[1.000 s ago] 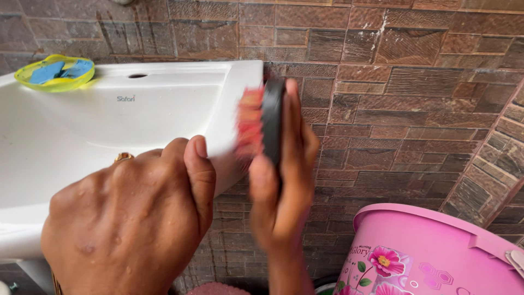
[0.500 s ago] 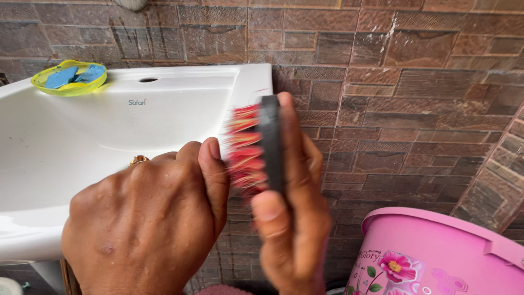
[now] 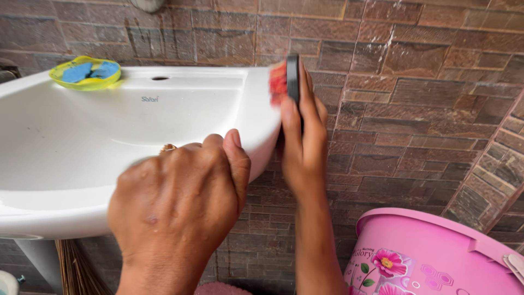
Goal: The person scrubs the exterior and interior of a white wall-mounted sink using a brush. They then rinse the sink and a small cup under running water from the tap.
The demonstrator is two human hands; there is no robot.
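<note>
Right hand (image 3: 303, 143) grips a scrub brush (image 3: 286, 81), red bristles pressed against the sink's (image 3: 65, 158) outer right side; left hand (image 3: 177, 205) clasps the front rim.

Left hand (image 3: 177, 205): back of the hand toward the camera, fingers curled over the near rim of the white basin (image 3: 109, 142), thumb pressed against the basin's outer right wall. A ring sits on one finger. The wrist runs down out of view below the basin.

Right hand (image 3: 303, 136): raised just right of the basin's right wall, forearm rising straight from below. Fingers extended upward and closed around a scrubbing brush (image 3: 286, 82), with the bristles turned toward the basin wall near its rear corner; contact seems likely, though motion blur obscures it. The two hands are near each other, not touching.
</note>
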